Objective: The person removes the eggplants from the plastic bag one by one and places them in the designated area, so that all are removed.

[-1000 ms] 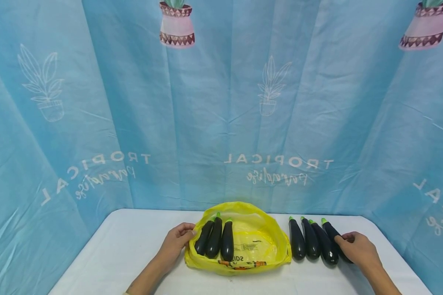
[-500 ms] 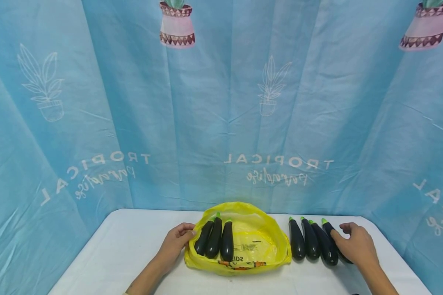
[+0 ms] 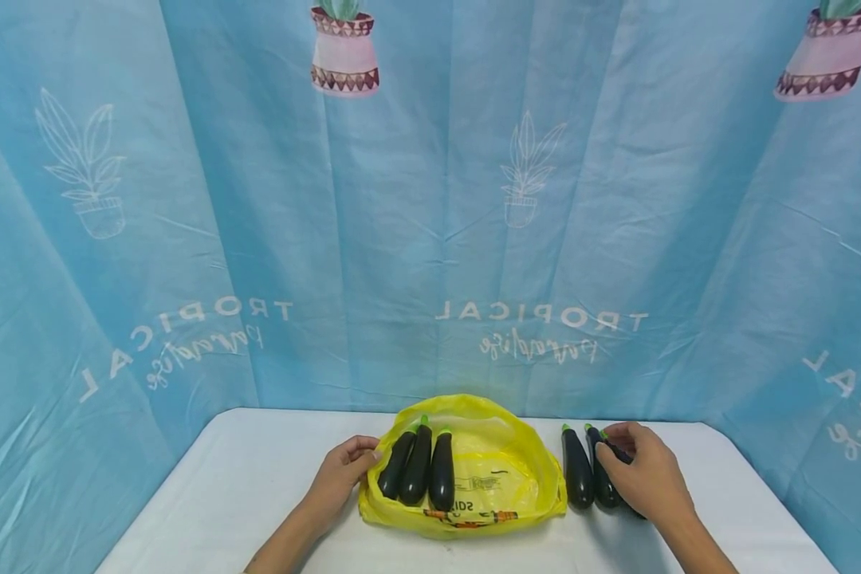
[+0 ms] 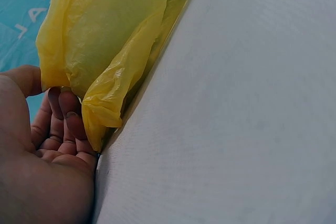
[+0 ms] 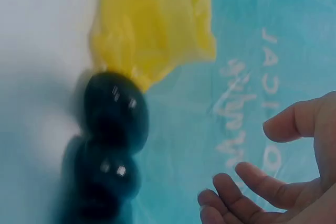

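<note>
A yellow plastic bag (image 3: 513, 470) lies with its mouth spread wide, three dark eggplants (image 3: 442, 470) side by side in its left part. My left hand (image 3: 343, 472) pinches the bag's left rim; in the left wrist view the thumb and curled fingers (image 4: 73, 124) meet at the yellow plastic (image 4: 115, 51). Right of the bag more eggplants (image 3: 577, 470) lie in a row, stems toward the back. Over the right end of that row is my right hand (image 3: 646, 470), hiding part of it. The right wrist view shows its thumb and fingers (image 5: 231, 198) spread apart beside glossy eggplant ends (image 5: 115, 111).
All of it stands on a white-covered table (image 3: 258, 454) with rounded back corners. A blue printed curtain (image 3: 402, 239) hangs right behind the table and along both sides. The bag's right edge comes close to the nearest eggplant of the row.
My right hand has left the rightmost eggplant and moved left over the row, covering the eggplants at its right end. The left hand and the bag have stayed in place.
</note>
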The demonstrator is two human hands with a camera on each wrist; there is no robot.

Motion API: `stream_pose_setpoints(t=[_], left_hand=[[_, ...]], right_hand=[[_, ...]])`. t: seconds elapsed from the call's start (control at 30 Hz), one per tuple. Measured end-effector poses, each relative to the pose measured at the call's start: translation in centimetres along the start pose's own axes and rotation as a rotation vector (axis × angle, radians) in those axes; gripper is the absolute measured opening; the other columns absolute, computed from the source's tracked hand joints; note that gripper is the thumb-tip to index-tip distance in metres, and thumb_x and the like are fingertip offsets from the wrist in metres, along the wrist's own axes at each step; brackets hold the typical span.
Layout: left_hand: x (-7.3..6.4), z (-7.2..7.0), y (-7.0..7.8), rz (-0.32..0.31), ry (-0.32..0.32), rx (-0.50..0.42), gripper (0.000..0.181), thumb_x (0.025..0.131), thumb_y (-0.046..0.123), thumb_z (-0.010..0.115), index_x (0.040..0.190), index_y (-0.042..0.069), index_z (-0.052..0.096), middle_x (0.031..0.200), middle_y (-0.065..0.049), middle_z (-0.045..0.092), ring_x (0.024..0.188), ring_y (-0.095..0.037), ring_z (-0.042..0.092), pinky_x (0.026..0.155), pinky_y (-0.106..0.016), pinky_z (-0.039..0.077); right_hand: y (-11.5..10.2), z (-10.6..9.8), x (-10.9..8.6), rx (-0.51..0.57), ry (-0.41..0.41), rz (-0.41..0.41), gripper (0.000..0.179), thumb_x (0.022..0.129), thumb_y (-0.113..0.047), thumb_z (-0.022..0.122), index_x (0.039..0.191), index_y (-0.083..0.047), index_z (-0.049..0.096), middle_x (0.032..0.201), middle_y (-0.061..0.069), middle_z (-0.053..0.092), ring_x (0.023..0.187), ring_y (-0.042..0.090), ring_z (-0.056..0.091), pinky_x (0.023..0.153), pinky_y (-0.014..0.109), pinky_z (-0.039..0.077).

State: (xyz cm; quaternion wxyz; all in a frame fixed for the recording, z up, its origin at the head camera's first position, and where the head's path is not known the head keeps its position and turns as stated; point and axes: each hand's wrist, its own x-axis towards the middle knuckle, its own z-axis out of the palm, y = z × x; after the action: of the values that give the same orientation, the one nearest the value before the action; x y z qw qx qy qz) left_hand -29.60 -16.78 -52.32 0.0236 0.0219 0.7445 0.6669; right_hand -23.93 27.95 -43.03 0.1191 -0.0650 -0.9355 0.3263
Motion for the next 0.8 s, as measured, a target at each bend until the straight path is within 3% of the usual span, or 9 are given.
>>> stream_pose_setpoints(t=[0.47,0.8], left_hand=[[0.1,0.1,0.1,0.0,0.008,-0.001,0.03,0.102,0.02,0.067,0.124,-0.001,0.066,0.108,-0.008,0.073,0.094,-0.018,0.064,0.078,-0.026,0.054],[0.1,0.2,0.0,-0.007,0.014,-0.014,0.03,0.101,0.02,0.069,0.122,-0.001,0.067,0.107,-0.009,0.073,0.094,-0.019,0.064,0.077,-0.027,0.054]], right_hand=[[-3.7,2.0,-1.8,0.097,0.007,-0.09,0.025,0.097,-0.017,0.069,0.119,-0.004,0.069,0.112,0.008,0.07,0.103,0.025,0.066,0.097,0.05,0.055],[-5.4,3.3,-2.6,0.158,-0.004,-0.14,0.021,0.096,-0.017,0.071,0.115,-0.009,0.071,0.109,0.004,0.07,0.098,0.018,0.066,0.094,0.045,0.058]])
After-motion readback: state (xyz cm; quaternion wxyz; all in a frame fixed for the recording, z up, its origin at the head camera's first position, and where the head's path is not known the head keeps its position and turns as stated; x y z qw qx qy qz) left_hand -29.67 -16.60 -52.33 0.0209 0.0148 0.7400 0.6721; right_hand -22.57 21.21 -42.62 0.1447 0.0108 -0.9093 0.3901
